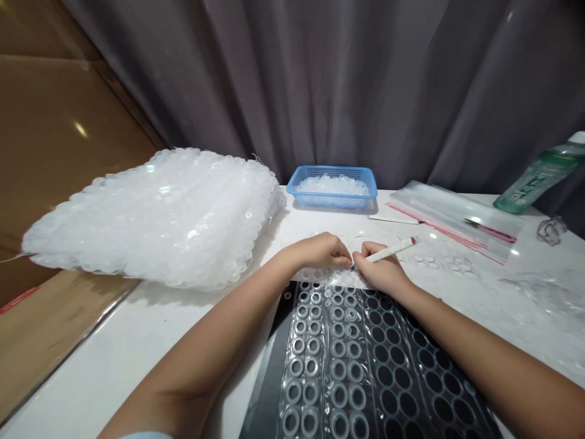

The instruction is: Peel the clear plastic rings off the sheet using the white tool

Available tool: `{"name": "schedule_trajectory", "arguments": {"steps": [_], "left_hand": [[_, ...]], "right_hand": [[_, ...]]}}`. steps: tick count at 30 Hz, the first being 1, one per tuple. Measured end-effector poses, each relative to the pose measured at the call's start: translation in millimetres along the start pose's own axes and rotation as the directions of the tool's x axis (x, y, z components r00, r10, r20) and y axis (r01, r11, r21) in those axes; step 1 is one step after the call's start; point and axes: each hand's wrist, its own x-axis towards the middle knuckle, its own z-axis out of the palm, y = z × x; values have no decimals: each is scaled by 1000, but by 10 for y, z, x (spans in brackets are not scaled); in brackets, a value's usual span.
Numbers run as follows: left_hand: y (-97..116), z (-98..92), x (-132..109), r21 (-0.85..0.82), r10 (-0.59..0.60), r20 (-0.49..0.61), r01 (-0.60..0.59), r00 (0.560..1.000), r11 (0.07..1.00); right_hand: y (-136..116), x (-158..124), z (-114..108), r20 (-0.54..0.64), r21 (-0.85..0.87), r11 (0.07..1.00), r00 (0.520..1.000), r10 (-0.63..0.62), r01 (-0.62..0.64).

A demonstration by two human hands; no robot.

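Observation:
A clear plastic sheet point(338, 360) full of small white rings lies over a black mat point(269, 390) in front of me. Its right half shows empty round holes. My left hand point(320, 251) is closed, its fingers pinching the sheet's far edge. My right hand point(382, 272) is closed on a white pen-like tool point(393, 249) with a red tip, and its point rests on the sheet's far edge next to my left fingers.
A large heap of stacked ring sheets point(159, 213) fills the left of the white table point(114, 366). A blue basket point(334, 186) holding loose rings stands at the back. Clear zip bags point(452, 216), a green bottle point(537, 178) and used film point(543, 292) lie right.

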Motion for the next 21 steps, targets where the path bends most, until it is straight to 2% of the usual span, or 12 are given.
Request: {"name": "schedule_trajectory", "arguments": {"steps": [3, 8, 11, 14, 16, 18, 21], "left_hand": [[-21, 18, 9, -41, 45, 23, -44, 999, 998], [-24, 23, 13, -77, 57, -15, -58, 998, 995], [-91, -43, -42, -247, 61, -80, -79, 995, 966], [-171, -148, -116, -549, -123, -262, -43, 957, 835], [-182, -207, -150, -689, -262, -311, -26, 914, 724], [-141, -235, -162, -698, -292, -266, 25, 918, 715], [-20, -226, -149, -521, -212, -119, 121, 970, 845]], "right_hand": [[-10, 7, -4, 23, -39, 999, 1000, 1, 0], [-36, 5, -19, 26, -91, 996, 1000, 0, 2], [-34, 1, -22, 12, -92, 996, 1000, -16, 17], [-27, 1, -22, 2, -47, 999, 1000, -28, 28], [-22, 1, -23, -12, 15, 1000, 1000, -17, 17], [-13, 0, -25, -37, 71, 997, 999, -7, 10], [4, -8, -23, -38, 104, 994, 999, -26, 29]]}}
